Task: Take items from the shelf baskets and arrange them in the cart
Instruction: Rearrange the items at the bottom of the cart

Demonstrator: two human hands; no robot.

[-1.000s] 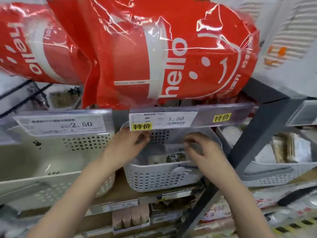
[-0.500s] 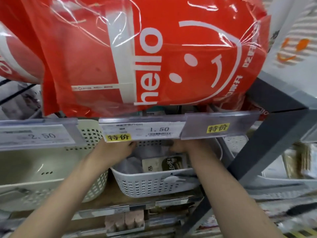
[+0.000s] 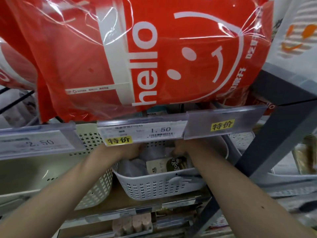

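Note:
A white perforated shelf basket sits on the middle shelf under a price strip reading 1.50. Inside it lies a flat cream and dark packet beside clear plastic-wrapped items. Both my hands reach deep into the basket. My left hand is at the back left and my right hand at the back right, above the packet. The price strip covers the fingers of both hands, so whether they hold anything is hidden. No cart is in view.
Large red "hello" bags in clear wrap hang over the shelf above. A cream perforated basket stands to the left and another white basket to the right. A dark grey diagonal shelf brace crosses at right. Small packets sit on the lower shelf.
Both hands have pushed deeper into the white basket, from its front rim to under the price strip. The view has moved closer and tilted up.

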